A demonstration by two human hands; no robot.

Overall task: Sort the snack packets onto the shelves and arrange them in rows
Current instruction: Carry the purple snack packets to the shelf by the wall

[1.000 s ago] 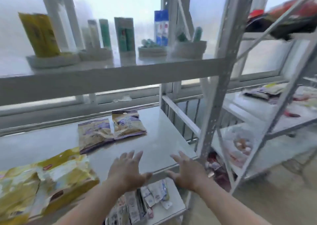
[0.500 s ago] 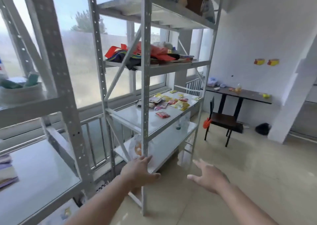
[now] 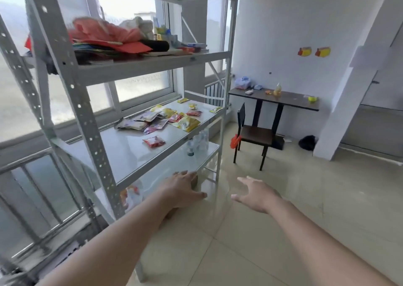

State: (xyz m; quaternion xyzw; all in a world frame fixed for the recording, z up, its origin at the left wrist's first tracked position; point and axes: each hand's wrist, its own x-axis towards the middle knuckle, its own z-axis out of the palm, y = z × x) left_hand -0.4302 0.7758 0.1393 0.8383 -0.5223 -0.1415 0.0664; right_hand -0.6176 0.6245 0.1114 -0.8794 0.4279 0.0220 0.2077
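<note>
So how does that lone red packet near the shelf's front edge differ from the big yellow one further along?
The red packet is smaller and lies alone on bare shelf; the yellow packet is larger and lies at the edge of a loose heap of other packets. The red one is nearer the left hand; the yellow one lies further along. Both lie flat on the same white shelf, not yet in rows.

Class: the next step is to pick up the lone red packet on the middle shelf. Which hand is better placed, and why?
Probably left. The left hand is beside the shelf holding the red packet; the right hand hangs open over the floor.
</note>
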